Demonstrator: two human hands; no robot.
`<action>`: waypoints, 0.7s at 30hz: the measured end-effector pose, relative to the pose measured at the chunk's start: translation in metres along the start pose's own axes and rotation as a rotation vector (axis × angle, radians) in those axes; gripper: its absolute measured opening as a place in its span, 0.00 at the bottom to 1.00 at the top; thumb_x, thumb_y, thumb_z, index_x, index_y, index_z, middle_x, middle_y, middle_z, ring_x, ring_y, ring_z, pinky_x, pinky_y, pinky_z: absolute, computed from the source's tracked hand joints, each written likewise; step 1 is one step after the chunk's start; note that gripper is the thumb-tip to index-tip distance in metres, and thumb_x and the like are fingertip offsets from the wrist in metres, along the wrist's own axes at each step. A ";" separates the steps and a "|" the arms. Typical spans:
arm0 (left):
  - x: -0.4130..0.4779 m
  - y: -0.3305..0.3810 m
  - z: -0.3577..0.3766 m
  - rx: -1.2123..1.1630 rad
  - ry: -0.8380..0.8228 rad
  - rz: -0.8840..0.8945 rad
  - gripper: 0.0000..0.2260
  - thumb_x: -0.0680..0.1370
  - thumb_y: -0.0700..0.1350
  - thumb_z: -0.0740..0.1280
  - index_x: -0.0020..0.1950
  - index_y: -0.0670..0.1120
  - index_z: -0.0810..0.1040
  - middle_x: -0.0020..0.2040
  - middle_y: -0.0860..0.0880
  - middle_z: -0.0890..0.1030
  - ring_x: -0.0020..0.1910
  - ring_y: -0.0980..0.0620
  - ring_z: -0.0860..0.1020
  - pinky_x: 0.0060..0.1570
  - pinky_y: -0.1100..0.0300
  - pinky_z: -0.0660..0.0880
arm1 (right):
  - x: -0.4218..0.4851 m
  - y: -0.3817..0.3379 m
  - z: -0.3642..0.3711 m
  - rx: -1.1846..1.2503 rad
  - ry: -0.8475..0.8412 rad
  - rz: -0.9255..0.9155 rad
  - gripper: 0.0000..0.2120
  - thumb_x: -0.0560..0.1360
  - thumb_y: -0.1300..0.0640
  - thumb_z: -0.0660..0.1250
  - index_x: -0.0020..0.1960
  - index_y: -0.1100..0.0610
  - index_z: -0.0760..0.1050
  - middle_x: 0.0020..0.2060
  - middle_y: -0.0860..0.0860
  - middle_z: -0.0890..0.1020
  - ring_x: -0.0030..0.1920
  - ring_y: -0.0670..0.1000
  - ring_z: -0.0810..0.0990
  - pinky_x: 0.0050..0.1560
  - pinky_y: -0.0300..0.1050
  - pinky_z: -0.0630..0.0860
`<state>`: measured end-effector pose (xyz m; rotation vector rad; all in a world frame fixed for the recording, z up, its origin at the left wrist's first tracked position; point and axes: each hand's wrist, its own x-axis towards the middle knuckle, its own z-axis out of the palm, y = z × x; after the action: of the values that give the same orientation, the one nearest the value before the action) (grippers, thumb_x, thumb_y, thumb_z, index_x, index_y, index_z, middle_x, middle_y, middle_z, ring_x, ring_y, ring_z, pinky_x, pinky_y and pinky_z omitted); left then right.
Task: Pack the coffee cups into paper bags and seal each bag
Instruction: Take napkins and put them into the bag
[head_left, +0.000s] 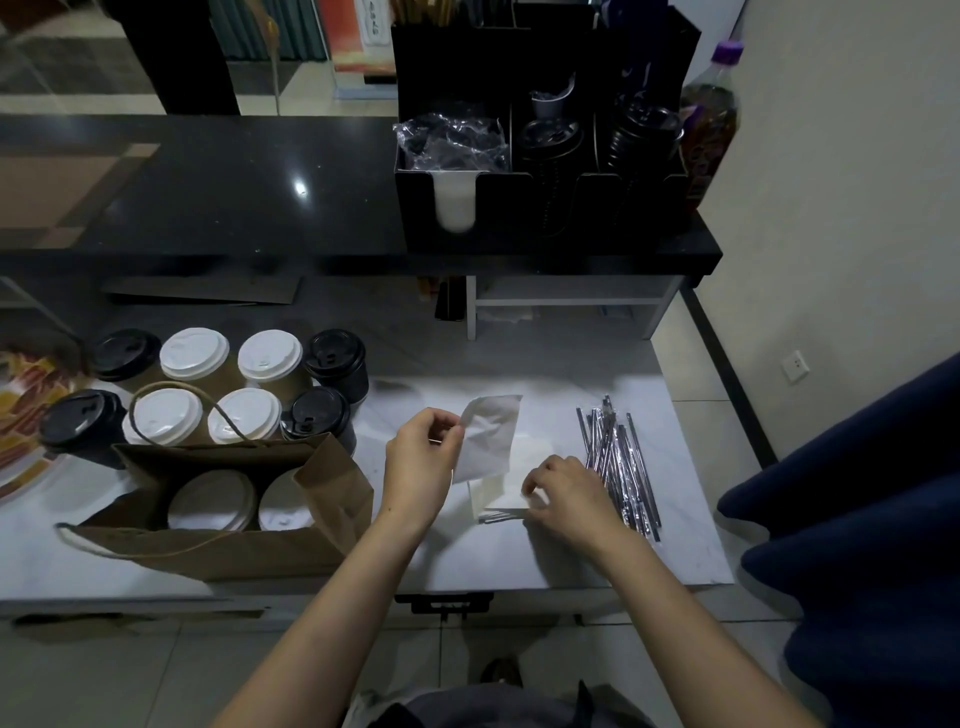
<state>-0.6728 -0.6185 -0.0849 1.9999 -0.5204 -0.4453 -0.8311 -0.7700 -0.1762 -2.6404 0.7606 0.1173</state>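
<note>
Forearms come in from the bottom edge: the left hand (423, 457) pinches a napkin (491, 436) up off the tabletop (545, 561), while the right hand (563, 491) sits bent-fingered on the stack (493, 499), covering its corner, so can't tell if it's actually gripping. Left of them the open bag (228, 545) holds two cups (213, 501), mostly hidden by its walls, with eight loose cups (195, 353) just behind it and straws (618, 467) lying right of the stack.
</note>
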 end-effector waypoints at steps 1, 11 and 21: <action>0.000 -0.001 -0.001 -0.002 0.002 -0.003 0.05 0.81 0.44 0.70 0.46 0.52 0.81 0.41 0.54 0.83 0.41 0.51 0.83 0.47 0.48 0.83 | 0.000 0.000 0.000 -0.009 0.007 0.000 0.12 0.76 0.47 0.73 0.59 0.45 0.82 0.58 0.47 0.78 0.62 0.53 0.74 0.58 0.50 0.70; -0.001 -0.002 -0.002 -0.021 0.001 -0.006 0.04 0.80 0.45 0.71 0.46 0.52 0.82 0.40 0.54 0.84 0.41 0.51 0.83 0.47 0.46 0.83 | 0.002 -0.002 -0.011 0.025 -0.038 0.015 0.09 0.74 0.44 0.76 0.52 0.45 0.84 0.57 0.45 0.79 0.61 0.51 0.75 0.59 0.49 0.70; -0.001 0.000 -0.003 0.000 0.030 -0.032 0.04 0.80 0.46 0.69 0.47 0.52 0.82 0.42 0.55 0.84 0.43 0.54 0.82 0.43 0.58 0.78 | 0.002 -0.005 -0.015 0.085 -0.020 0.054 0.06 0.79 0.50 0.68 0.51 0.48 0.83 0.54 0.47 0.81 0.58 0.53 0.77 0.57 0.49 0.73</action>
<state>-0.6722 -0.6158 -0.0834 2.0140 -0.4699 -0.4341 -0.8268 -0.7729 -0.1614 -2.5356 0.8131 0.1229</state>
